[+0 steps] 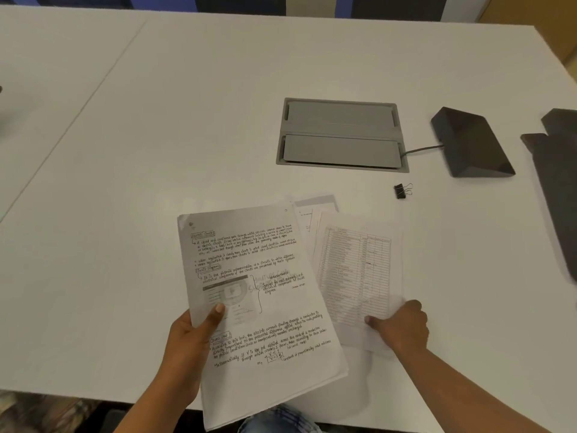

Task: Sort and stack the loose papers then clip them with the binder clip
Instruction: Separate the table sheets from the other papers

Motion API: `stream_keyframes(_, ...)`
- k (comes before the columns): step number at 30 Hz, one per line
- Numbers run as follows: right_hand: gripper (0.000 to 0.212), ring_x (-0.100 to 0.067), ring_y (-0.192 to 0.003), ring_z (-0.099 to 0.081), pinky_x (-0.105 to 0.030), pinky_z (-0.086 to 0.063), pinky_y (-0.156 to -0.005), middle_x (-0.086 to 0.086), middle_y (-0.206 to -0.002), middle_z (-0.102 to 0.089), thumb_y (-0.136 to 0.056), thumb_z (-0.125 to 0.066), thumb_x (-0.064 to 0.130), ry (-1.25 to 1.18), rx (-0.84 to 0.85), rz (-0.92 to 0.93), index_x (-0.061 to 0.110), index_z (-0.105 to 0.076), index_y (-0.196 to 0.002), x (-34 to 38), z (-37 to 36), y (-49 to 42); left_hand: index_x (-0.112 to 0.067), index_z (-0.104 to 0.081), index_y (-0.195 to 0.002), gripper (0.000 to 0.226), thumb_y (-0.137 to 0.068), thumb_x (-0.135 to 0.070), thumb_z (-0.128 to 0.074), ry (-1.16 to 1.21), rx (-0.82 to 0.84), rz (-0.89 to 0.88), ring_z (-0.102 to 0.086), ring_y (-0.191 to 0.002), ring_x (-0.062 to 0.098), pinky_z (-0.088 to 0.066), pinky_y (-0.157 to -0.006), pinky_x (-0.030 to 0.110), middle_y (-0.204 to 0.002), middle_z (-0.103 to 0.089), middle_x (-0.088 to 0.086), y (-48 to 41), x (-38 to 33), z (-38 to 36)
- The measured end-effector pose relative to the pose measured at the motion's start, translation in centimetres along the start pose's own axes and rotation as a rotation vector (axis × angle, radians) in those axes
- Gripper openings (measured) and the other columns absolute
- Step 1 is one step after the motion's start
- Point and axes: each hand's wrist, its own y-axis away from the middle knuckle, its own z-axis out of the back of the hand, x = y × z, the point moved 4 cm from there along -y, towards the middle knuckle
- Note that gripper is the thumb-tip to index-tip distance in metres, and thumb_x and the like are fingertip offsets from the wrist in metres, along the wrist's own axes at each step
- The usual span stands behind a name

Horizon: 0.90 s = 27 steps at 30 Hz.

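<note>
My left hand (187,342) grips a stack of handwritten sheets (259,295) by its left edge, thumb on top, holding it tilted over the table's near edge. To its right, a sheet with a printed table (356,273) lies on a few more loose papers (315,210) on the table. My right hand (402,328) pinches the lower right corner of that printed sheet. A small black binder clip (401,191) lies on the table beyond the papers, apart from both hands.
A grey recessed cable box (342,135) sits in the white table (156,120) behind the papers. A dark wedge-shaped device (471,143) with a cable lies to its right. Another dark object (559,182) runs along the right edge.
</note>
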Motion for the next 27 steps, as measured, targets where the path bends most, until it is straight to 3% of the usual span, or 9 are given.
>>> stream_keyframes(3, 0.097, -0.038, -0.113, -0.059, -0.043, -0.051, -0.087, -0.021, -0.127, -0.059, -0.053, -0.094, 0.029, -0.179, 0.026, -0.013, 0.0, -0.041, -0.129, -0.3, -0.2, -0.2, -0.014, -0.07, -0.112, 0.021, -0.093, -0.02, -0.063, 0.013, -0.014, 0.001, -0.077, -0.077, 0.033, -0.06, -0.065, 0.04, -0.094, -0.08, 0.013, -0.1, 0.2, 0.0)
stream_keyframes(6, 0.094, -0.036, -0.12, -0.057, -0.041, -0.049, -0.093, -0.018, -0.134, -0.058, -0.061, -0.089, 0.035, -0.155, 0.036, -0.002, 0.0, -0.046, -0.136, -0.4, -0.4, 0.0, -0.015, -0.07, -0.112, 0.021, -0.093, -0.021, -0.064, 0.022, -0.027, -0.001, -0.077, -0.078, 0.033, -0.06, -0.066, 0.041, -0.094, -0.08, 0.013, -0.3, 0.2, 0.2)
stream_keyframes(8, 0.081, -0.035, -0.116, -0.059, -0.037, -0.048, -0.086, -0.017, -0.13, -0.06, -0.068, -0.085, 0.033, -0.165, -0.003, 0.007, 0.001, -0.05, -0.133, -0.4, -0.1, 0.3, -0.014, -0.07, -0.113, 0.022, -0.093, -0.02, -0.064, 0.028, -0.04, -0.006, -0.077, -0.08, 0.034, -0.06, -0.069, 0.043, -0.095, -0.08, 0.013, -0.4, 0.2, 0.4)
stream_keyframes(13, 0.042, -0.027, -0.085, -0.059, -0.03, -0.043, -0.073, -0.012, -0.103, -0.067, -0.077, -0.077, 0.029, -0.166, -0.126, 0.084, 0.006, -0.063, -0.11, -0.5, 1.4, 0.5, -0.013, -0.07, -0.114, 0.023, -0.093, -0.021, -0.063, 0.03, -0.057, -0.014, -0.076, -0.085, 0.036, -0.06, -0.073, 0.044, -0.097, -0.08, 0.013, -0.5, 0.2, 0.7)
stream_keyframes(15, 0.024, -0.025, -0.074, -0.057, -0.029, -0.042, -0.067, -0.008, -0.086, -0.067, -0.081, -0.073, 0.028, -0.157, -0.123, 0.104, 0.009, -0.064, -0.092, -0.6, 1.7, 0.1, -0.013, -0.07, -0.114, 0.023, -0.093, -0.021, -0.063, 0.03, -0.058, -0.013, -0.077, -0.083, 0.035, -0.06, -0.071, 0.044, -0.096, -0.08, 0.013, -0.4, 0.2, 0.7)
stream_keyframes(18, 0.035, -0.022, -0.052, -0.047, -0.026, -0.033, -0.05, -0.003, -0.055, -0.051, -0.084, -0.07, 0.026, -0.135, -0.161, 0.16, 0.011, -0.047, -0.062, -0.8, 2.3, -0.5, -0.013, -0.069, -0.115, 0.023, -0.094, -0.021, -0.063, 0.03, -0.061, -0.016, -0.076, -0.084, 0.035, -0.06, -0.07, 0.043, -0.096, -0.08, 0.013, -0.6, 0.2, 0.7)
stream_keyframes(20, 0.045, -0.021, -0.047, -0.042, -0.026, -0.028, -0.048, -0.002, -0.05, -0.043, -0.087, -0.066, 0.025, -0.114, -0.174, 0.19, 0.014, -0.037, -0.055, -1.2, 2.6, -0.9, -0.014, -0.069, -0.114, 0.022, -0.094, -0.021, -0.063, 0.028, -0.062, -0.019, -0.077, -0.082, 0.034, -0.06, -0.068, 0.042, -0.095, -0.08, 0.012, -0.6, 0.1, 0.8)
stream_keyframes(23, 0.032, -0.023, -0.057, -0.051, -0.026, -0.038, -0.054, 0.0, -0.057, -0.052, -0.093, -0.059, 0.024, -0.098, -0.175, 0.209, 0.016, -0.05, -0.063, -2.0, 2.8, -1.4, -0.015, -0.07, -0.111, 0.019, -0.094, -0.021, -0.063, 0.025, -0.062, -0.028, -0.078, -0.076, 0.03, -0.06, -0.064, 0.039, -0.092, -0.08, 0.01, -0.7, 0.0, 0.9)
stream_keyframes(27, 0.025, -0.03, -0.07, -0.062, -0.027, -0.041, -0.062, -0.009, -0.075, -0.068, -0.091, -0.057, 0.024, -0.082, -0.216, 0.194, 0.002, -0.07, -0.092, -2.8, 3.2, -1.6, -0.014, -0.07, -0.113, 0.022, -0.093, -0.022, -0.064, 0.016, -0.073, -0.027, -0.077, -0.082, 0.034, -0.06, -0.068, 0.041, -0.097, -0.079, 0.014, -0.8, 0.2, 1.0)
